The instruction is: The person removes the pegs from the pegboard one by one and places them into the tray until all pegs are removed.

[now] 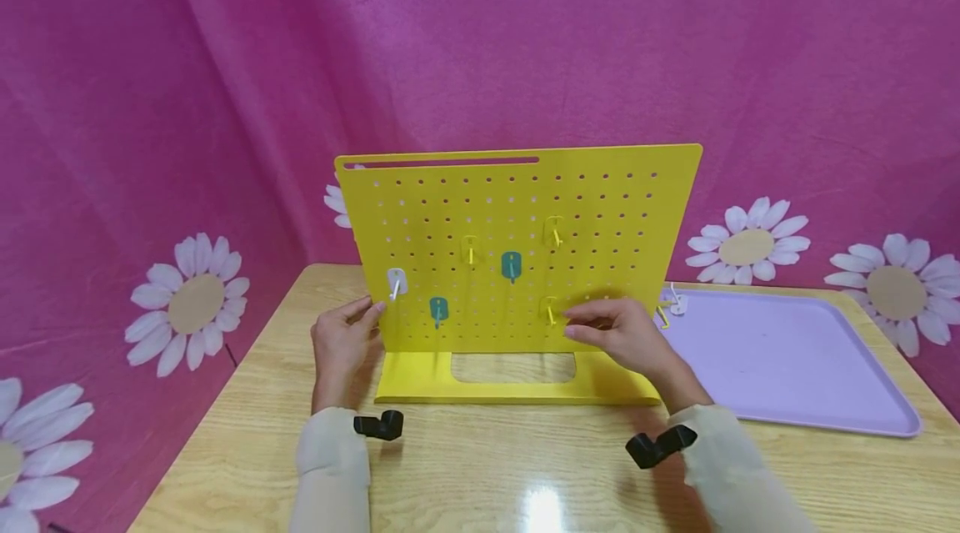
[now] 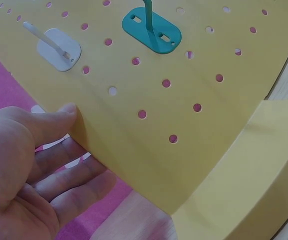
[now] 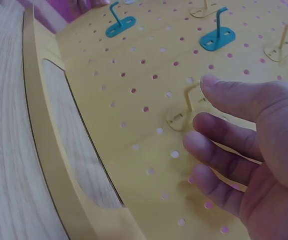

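Observation:
A yellow pegboard stands upright on its yellow base. My left hand grips its left edge, thumb on the front face and the other fingers behind. A white hook sits just above that thumb. My right hand is at the lower yellow hook; in the right wrist view the thumb tip is right by the tip of this hook, the fingers loosely bent and apart from the thumb. Also mounted are two teal hooks, one lower and one higher, and two more yellow hooks.
Right of the board lies a lilac tray on the wooden table. A white hook and a yellow hook lie at its left end, partly behind the board. A pink flowered curtain hangs behind.

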Demonstrator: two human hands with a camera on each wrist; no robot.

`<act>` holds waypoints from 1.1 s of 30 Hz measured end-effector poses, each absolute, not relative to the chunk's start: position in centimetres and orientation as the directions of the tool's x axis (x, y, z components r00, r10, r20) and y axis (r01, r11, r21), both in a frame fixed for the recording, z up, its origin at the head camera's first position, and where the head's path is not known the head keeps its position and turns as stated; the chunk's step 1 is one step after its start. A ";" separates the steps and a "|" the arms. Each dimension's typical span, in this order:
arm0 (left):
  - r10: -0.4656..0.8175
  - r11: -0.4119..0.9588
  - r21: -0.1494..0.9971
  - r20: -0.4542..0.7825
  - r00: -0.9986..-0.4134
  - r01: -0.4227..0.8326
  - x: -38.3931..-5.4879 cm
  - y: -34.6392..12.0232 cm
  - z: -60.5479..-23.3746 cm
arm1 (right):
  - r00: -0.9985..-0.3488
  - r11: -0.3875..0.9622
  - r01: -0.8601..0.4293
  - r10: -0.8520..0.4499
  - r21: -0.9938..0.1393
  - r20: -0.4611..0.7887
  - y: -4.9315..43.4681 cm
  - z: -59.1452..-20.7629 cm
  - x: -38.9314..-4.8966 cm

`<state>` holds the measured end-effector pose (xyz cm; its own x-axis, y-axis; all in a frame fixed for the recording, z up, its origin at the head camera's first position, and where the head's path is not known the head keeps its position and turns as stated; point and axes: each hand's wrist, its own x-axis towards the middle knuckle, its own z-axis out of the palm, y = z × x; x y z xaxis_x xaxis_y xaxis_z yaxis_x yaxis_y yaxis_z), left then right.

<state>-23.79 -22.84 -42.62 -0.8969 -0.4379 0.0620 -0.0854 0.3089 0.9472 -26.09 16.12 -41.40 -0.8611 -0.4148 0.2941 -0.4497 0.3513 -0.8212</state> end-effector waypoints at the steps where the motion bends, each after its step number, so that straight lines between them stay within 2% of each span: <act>1: -0.437 0.311 0.947 0.064 -0.897 -0.085 -23.8 -22.9 -42.6 | -0.858 0.341 -0.452 -0.418 -0.824 0.297 15.9 -41.4 -26.1; 17: -0.438 0.326 0.943 0.087 -0.895 -0.068 -23.8 -22.9 -42.7 | -0.888 0.357 -0.395 -0.384 -0.847 0.252 14.1 -42.0 -25.9; 33: -0.435 0.329 0.944 0.113 -0.893 -0.041 -23.8 -22.9 -42.8 | -0.880 0.358 -0.441 -0.354 -0.823 0.317 13.8 -41.7 -25.9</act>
<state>-23.84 -22.92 -42.78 -0.8935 -0.4348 0.1126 -0.0409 0.3285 0.9436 -25.93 13.76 -41.67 -0.8800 -0.3535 0.3173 -0.4407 0.3580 -0.8232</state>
